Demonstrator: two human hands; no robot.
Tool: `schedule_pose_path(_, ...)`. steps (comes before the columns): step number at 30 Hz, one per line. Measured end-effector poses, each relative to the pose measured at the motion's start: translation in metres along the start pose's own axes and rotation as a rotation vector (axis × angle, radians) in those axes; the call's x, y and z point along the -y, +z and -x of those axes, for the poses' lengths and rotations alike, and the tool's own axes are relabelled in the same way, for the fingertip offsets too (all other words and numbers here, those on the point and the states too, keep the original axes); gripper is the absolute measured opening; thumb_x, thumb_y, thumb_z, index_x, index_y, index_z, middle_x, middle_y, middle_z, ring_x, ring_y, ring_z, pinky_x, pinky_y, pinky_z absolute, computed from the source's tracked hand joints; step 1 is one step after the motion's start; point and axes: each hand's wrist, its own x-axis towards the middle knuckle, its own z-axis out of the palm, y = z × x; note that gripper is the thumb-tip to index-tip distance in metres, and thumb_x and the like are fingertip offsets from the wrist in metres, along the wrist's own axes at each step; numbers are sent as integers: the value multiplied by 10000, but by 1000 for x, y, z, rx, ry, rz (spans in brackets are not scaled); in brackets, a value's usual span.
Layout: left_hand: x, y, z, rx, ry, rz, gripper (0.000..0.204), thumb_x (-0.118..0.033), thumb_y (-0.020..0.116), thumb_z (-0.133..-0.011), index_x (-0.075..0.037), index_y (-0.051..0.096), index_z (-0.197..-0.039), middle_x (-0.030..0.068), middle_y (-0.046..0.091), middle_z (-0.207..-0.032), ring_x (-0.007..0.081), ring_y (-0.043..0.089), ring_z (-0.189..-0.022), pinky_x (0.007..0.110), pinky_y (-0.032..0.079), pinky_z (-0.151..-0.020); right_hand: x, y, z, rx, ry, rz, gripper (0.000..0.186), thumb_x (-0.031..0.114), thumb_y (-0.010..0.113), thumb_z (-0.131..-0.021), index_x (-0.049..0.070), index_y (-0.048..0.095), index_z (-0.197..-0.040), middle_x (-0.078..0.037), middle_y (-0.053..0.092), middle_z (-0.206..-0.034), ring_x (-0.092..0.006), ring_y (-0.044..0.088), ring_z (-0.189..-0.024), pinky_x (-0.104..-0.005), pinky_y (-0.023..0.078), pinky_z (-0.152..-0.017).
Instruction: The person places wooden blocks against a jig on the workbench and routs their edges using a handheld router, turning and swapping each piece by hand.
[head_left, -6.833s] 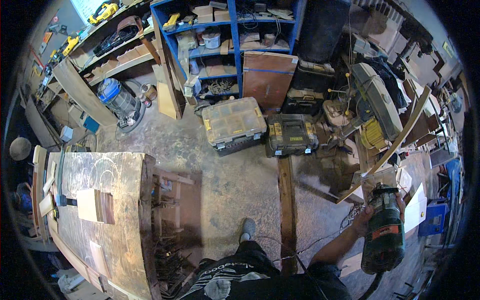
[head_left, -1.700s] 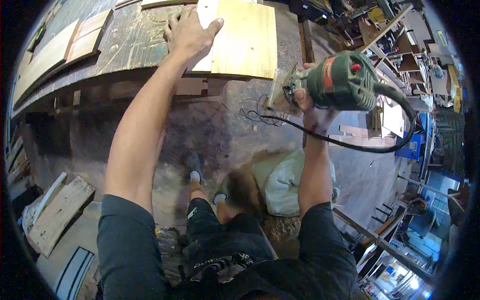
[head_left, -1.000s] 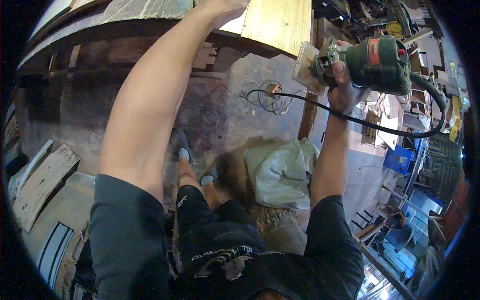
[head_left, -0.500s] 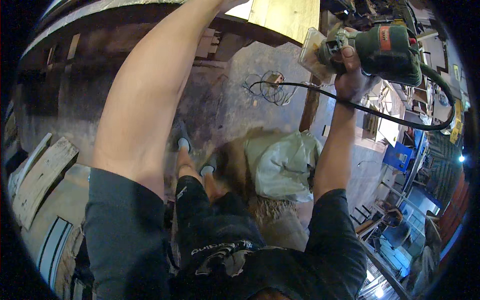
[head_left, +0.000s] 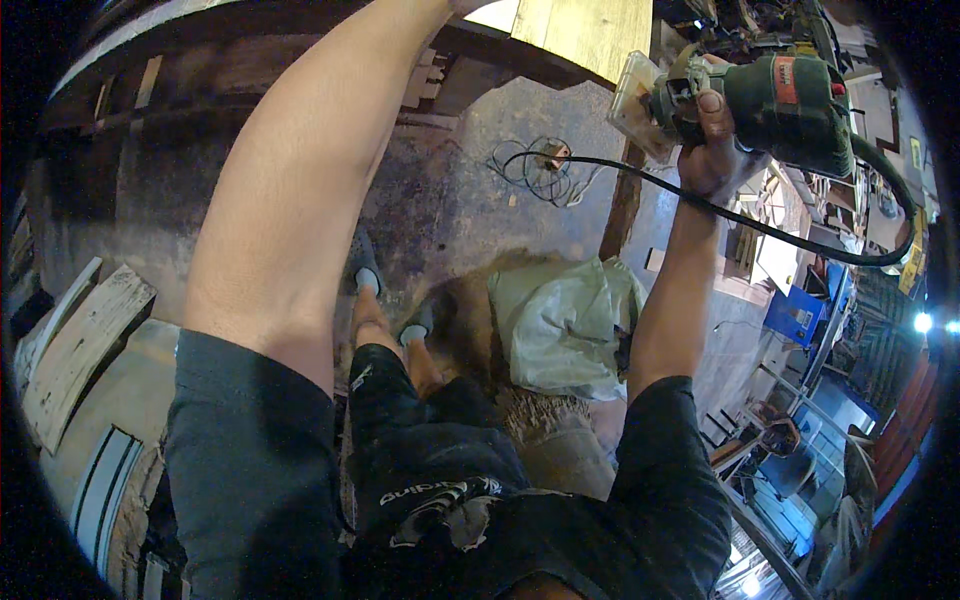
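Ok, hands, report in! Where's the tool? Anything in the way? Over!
Right hand gripping green power tool, near yellow board. Left hand mostly out of view, at top. Black cord looping below tool, might snag.

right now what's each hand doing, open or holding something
Left hand: mostly out of frame, cannot tell.
Right hand: closed around the green power tool.

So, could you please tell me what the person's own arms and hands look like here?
Short, plain black sleeves cover the upper arms; the forearms are bare. The right hand wears no glove, and no watch shows on its wrist. The left hand is mostly cut off by the top edge.
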Motion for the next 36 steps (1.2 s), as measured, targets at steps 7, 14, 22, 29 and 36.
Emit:
schedule_pose_path(7,0,3,-2,-16,15,-23,762,-480,555,-980,77,401,-1476,266,397,-1543,497,256,-1474,574,152,-1227,3,-4,-3,60,73,-105,488,117,833,-752,-51,637,-1166,-175,715,-1084,-247,700,-930,-403,607,-852)
schedule_pose_path(14,-2,-3,0,8,5,7,745,-472,558,-981,57,406,-1483,257,388,-1554,505,241,-1478,577,150,-1228,2,3,2,-63,87,39,553,128,865,-728,-28,618,-1199,-170,719,-1091,-247,700,-934,-408,604,-862)
schedule_pose_path(22,-9,-7,8,5,9,51,733,-459,564,-983,61,407,-1474,255,394,-1547,491,251,-1475,566,147,-1230,3,2,0,-56,70,63,517,157,850,-738,-24,645,-1176,-157,715,-1101,-241,693,-965,-408,585,-899)
schedule_pose_path(29,-4,-5,5,-37,36,48,713,-458,565,-979,48,428,-1462,250,415,-1528,478,280,-1458,567,152,-1226,1,3,1,-34,54,82,506,181,831,-753,-36,658,-1177,-141,717,-1098,-230,692,-951,-384,571,-894)
schedule_pose_path(36,1,5,-5,-20,28,-7,723,-469,573,-953,45,456,-1446,247,433,-1514,473,304,-1444,567,156,-1226,-3,-2,-3,8,46,180,508,181,843,-748,-38,662,-1169,-151,722,-1091,-235,697,-941,-384,592,-857)
